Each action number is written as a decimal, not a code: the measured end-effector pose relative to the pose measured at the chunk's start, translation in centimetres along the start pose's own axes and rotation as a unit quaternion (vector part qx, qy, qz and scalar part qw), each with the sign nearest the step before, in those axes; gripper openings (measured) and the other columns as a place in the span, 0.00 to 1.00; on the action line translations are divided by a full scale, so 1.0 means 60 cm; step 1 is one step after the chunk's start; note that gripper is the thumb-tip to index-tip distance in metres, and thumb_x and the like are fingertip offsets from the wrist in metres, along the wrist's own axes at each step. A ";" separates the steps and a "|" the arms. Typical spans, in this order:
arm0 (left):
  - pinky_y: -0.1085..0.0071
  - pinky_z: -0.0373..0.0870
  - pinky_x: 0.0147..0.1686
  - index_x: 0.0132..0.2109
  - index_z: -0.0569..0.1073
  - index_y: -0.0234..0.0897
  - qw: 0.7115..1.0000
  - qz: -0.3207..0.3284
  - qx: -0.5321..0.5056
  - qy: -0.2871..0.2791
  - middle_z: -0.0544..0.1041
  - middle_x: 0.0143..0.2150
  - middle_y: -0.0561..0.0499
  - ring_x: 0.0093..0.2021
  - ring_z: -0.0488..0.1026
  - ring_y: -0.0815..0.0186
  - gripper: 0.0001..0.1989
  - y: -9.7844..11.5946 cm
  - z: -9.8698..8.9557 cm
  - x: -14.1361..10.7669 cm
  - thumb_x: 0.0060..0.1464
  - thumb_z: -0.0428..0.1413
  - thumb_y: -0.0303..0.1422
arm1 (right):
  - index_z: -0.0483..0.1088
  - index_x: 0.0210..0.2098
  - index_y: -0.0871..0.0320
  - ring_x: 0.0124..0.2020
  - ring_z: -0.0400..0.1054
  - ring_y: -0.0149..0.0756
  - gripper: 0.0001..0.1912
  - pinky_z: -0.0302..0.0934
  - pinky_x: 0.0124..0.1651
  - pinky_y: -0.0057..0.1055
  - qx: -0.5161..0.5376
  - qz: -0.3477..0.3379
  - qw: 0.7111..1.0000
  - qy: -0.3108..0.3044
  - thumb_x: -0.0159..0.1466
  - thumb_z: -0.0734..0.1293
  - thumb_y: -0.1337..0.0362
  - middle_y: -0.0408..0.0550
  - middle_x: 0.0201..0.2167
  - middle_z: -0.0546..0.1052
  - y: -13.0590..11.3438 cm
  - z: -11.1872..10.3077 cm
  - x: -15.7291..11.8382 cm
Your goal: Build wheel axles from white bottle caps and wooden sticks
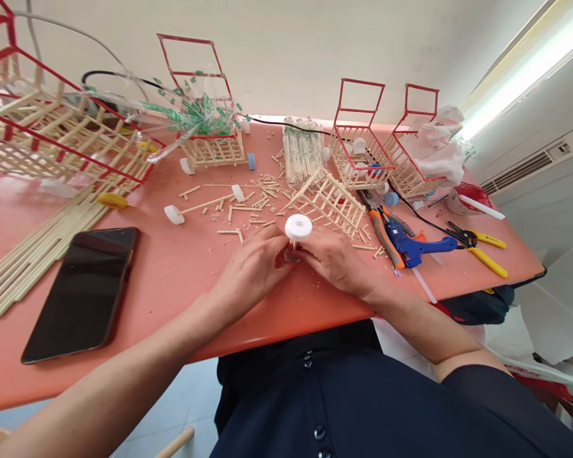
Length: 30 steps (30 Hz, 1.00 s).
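Observation:
A white round cap (298,227) sits on top of a short stick, with a second cap partly hidden at its lower end. My left hand (262,257) has its fingers closed on this piece from the left. From the right, the fingers of my right hand (332,254) close on the same piece. Just beyond my hands lie a small stick frame (337,200) and many cut bits of stick. Left of them, a stick with white caps (174,215) at its ends rests on the table.
A black phone (83,292) and long sticks (33,254) lie left. Stick carts (212,149) with red trim stand along the wall, and a large one (52,127) is far left. Pliers (386,235), a blue glue gun (410,245) and yellow-handled strippers (487,251) lie right.

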<state>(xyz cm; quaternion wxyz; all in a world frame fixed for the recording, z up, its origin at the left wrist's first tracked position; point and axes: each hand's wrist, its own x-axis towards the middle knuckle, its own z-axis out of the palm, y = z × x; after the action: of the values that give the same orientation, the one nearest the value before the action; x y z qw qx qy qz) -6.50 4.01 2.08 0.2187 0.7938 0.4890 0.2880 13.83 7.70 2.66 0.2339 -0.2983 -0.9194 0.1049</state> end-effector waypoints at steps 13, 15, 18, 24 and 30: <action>0.65 0.65 0.39 0.35 0.74 0.38 1.000 -0.020 0.005 -0.017 0.74 0.39 0.48 0.39 0.73 0.60 0.09 -0.001 0.001 -0.001 0.66 0.55 0.32 | 0.75 0.42 0.58 0.36 0.70 0.34 0.03 0.57 0.40 0.29 0.048 0.013 0.999 0.014 0.74 0.69 0.69 0.46 0.36 0.80 -0.002 -0.001 0.004; 0.64 0.65 0.40 0.35 0.74 0.39 0.999 -0.008 0.031 -0.003 0.74 0.39 0.48 0.41 0.73 0.58 0.08 -0.004 0.006 -0.003 0.65 0.55 0.31 | 0.75 0.41 0.58 0.36 0.70 0.35 0.05 0.57 0.41 0.30 0.044 0.010 0.999 0.012 0.75 0.68 0.67 0.47 0.37 0.80 -0.001 0.000 0.003; 0.61 0.67 0.44 0.36 0.74 0.39 0.999 0.007 0.048 0.002 0.76 0.41 0.46 0.44 0.73 0.55 0.08 -0.008 0.007 -0.005 0.66 0.54 0.32 | 0.74 0.40 0.58 0.37 0.71 0.35 0.07 0.58 0.41 0.30 0.045 0.021 0.999 -0.010 0.76 0.67 0.65 0.47 0.38 0.81 0.003 0.003 0.001; 0.64 0.70 0.41 0.57 0.78 0.40 0.988 -0.084 -0.127 -0.033 0.82 0.42 0.50 0.39 0.76 0.60 0.20 0.002 -0.032 0.010 0.62 0.62 0.44 | 0.77 0.46 0.58 0.45 0.77 0.37 0.10 0.66 0.51 0.31 0.095 0.019 0.994 0.055 0.78 0.64 0.63 0.51 0.44 0.84 0.005 -0.004 -0.002; 0.70 0.65 0.26 0.37 0.81 0.35 0.921 -0.206 -0.311 -0.116 0.78 0.28 0.49 0.25 0.71 0.66 0.34 0.005 -0.052 0.020 0.57 0.59 0.66 | 0.78 0.46 0.58 0.43 0.77 0.38 0.13 0.68 0.49 0.31 0.061 0.001 0.994 0.090 0.79 0.63 0.60 0.51 0.43 0.85 0.001 -0.017 -0.003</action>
<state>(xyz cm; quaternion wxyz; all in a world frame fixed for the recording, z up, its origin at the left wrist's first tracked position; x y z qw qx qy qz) -7.94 5.19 4.86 0.5641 0.5953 0.4992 0.2797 14.47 7.73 3.45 0.3338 -0.2923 -0.8862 0.1333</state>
